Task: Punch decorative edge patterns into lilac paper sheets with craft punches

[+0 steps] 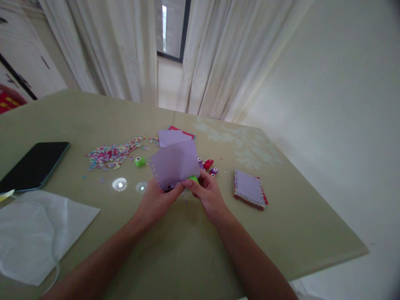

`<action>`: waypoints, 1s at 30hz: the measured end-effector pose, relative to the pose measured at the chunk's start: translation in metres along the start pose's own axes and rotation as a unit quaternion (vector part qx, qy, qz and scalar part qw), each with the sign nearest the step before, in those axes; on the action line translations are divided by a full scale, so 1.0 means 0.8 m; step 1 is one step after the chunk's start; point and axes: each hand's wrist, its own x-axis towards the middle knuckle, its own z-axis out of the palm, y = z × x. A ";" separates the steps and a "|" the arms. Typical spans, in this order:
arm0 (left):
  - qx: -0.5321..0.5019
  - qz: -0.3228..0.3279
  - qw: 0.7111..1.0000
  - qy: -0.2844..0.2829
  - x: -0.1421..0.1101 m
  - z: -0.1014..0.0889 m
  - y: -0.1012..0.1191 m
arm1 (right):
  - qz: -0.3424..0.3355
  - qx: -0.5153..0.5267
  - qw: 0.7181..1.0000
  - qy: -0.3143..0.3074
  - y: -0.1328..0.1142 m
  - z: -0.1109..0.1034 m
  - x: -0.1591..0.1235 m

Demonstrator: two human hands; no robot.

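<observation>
The left hand (pixel 156 199) is closed in a pinch on the lower left corner of a pale purple square sheet of paper (pixel 175 163), whose lower edge already carries a row of small punched holes. The right hand (pixel 208 192) is curled around a small bright green plastic paper punch (pixel 193 179), thumb on top, right at the sheet's lower right corner; the punch seems to sit on the paper's edge, though the fingers hide the slot.

Punching cleanly here, I would judge, means keeping the sheet flat and taut with the pinching hand, sliding the edge fully into the slot, and spacing each press evenly from the last hole so the row stays straight.

No box or tray is in sight, so everything lies loose on the olive-green tabletop (pixel 281 233). Left of the sheet lies a scatter of tiny multicoloured paper punch-outs (pixel 114 153) and a second green punch (pixel 140 161). Just right of it sit small red and purple punches (pixel 210 166), and further right a stack of purple and red edge-punched sheets (pixel 249 189). Behind it lie more purple and red sheets (pixel 175 136). Far left rest a black phone (pixel 34 164) and a white face mask (pixel 34 233).
</observation>
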 end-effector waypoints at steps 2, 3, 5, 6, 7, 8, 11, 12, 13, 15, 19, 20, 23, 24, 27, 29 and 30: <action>-0.007 -0.006 1.000 0.005 0.000 0.000 0.002 | 0.006 0.000 1.000 -0.001 0.000 0.000 0.000; -0.007 -0.011 1.000 0.010 0.001 0.000 0.003 | 0.007 -0.001 1.000 -0.003 0.001 0.000 0.001; -0.006 -0.025 0.999 0.024 0.001 -0.002 0.003 | 0.002 -0.004 1.000 -0.006 0.001 -0.003 0.002; -0.006 -0.033 0.999 0.032 0.001 -0.003 0.003 | -0.007 -0.008 1.000 -0.003 0.001 -0.006 0.004; -0.006 -0.041 0.998 0.040 0.002 -0.004 0.002 | -0.024 -0.017 1.000 0.007 0.001 -0.009 0.005; -0.007 -0.047 0.998 0.047 0.002 -0.004 0.002 | -0.046 -0.039 0.998 0.023 0.001 -0.013 0.007; -0.014 -0.053 0.997 0.058 0.002 -0.006 0.001 | -0.135 -0.213 0.964 0.087 -0.002 -0.028 0.012; -0.016 -0.054 0.997 0.058 0.002 -0.006 0.000 | -0.167 -0.288 0.937 0.102 -0.002 -0.034 0.013; -0.017 -0.054 0.997 0.056 0.001 -0.006 0.000 | -0.195 -0.357 0.907 0.110 -0.002 -0.039 0.014; -0.015 -0.051 0.997 0.049 0.001 -0.003 -0.001 | -0.238 -0.451 0.852 0.115 0.002 -0.047 0.016; -0.005 0.015 0.999 0.034 -0.006 0.006 -0.006 | -0.272 -0.532 0.792 0.125 0.016 -0.048 0.018; 0.002 0.043 0.999 0.030 -0.009 0.008 -0.007 | -0.275 -0.543 0.784 0.124 0.019 -0.043 0.019; 0.040 0.136 0.990 0.019 -0.021 0.012 -0.012 | -0.271 -0.542 0.794 0.049 0.022 -0.016 0.032; 0.053 0.169 0.984 0.013 -0.025 0.012 -0.013 | -0.266 -0.529 0.806 0.002 0.021 -0.003 0.040; 0.061 0.269 0.961 -0.023 -0.034 0.007 -0.012 | -0.276 -0.500 0.817 -0.076 0.019 0.046 0.071; 0.038 0.306 0.950 -0.050 -0.037 0.003 -0.006 | -0.288 -0.480 0.822 -0.104 0.020 0.078 0.094; 0.027 0.287 0.956 -0.059 -0.038 0.002 -0.002 | -0.292 -0.465 0.828 -0.110 0.023 0.091 0.105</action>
